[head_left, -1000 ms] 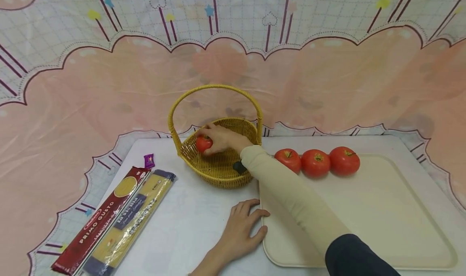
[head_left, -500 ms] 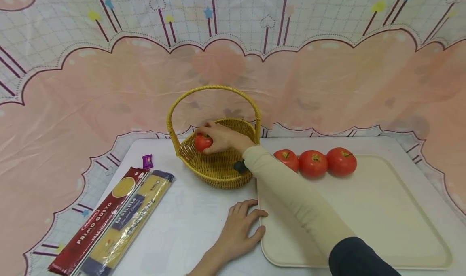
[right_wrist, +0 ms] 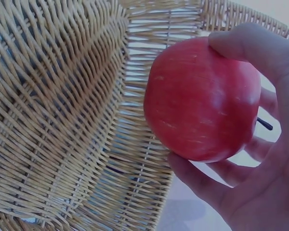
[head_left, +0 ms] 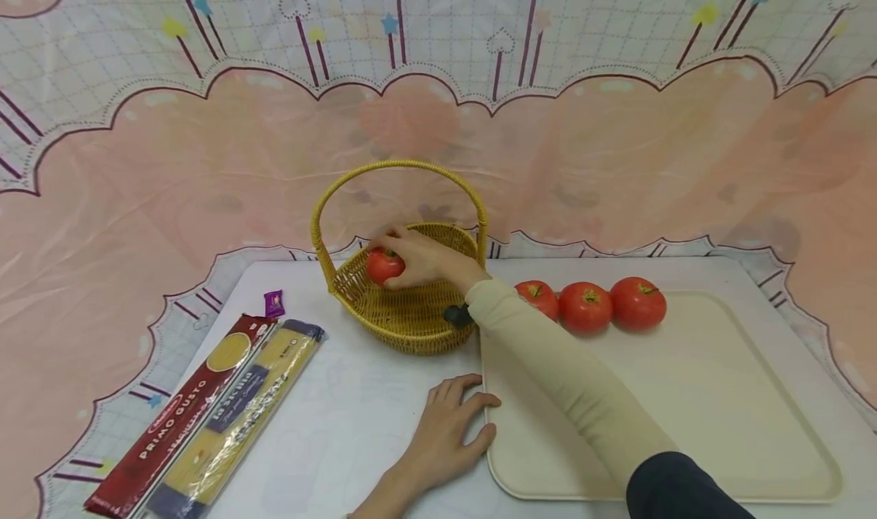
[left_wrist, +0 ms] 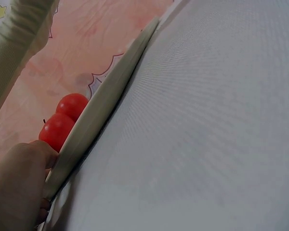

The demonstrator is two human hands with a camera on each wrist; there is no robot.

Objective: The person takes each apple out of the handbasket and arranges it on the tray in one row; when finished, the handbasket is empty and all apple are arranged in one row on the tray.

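My right hand (head_left: 425, 259) reaches into the left part of a yellow wicker basket (head_left: 404, 321) and grips a red apple (head_left: 385, 268). In the right wrist view, thumb and fingers curl round this apple (right_wrist: 202, 98), its dark stem toward the palm, close to the woven wall (right_wrist: 62, 110). My left hand (head_left: 448, 434) rests with spread fingers at the left edge of a cream tray (head_left: 692, 405). The left wrist view has its fingers (left_wrist: 24, 168) at the tray rim (left_wrist: 98, 113). Three more red apples (head_left: 585, 307) sit in a row at the tray's back left.
Two long spaghetti packs, one red (head_left: 181, 420) and one clear with blue (head_left: 236, 420), lie at the left. A small purple wrapped sweet (head_left: 274, 304) is behind them. The basket's tall handle (head_left: 400, 163) arches over the right hand. A patterned cloth (head_left: 617, 161) hangs behind the table.
The head view shifts slightly, moving the scene a little to the left. My right hand still holds the apple in the basket, and the left hand stays by the tray.
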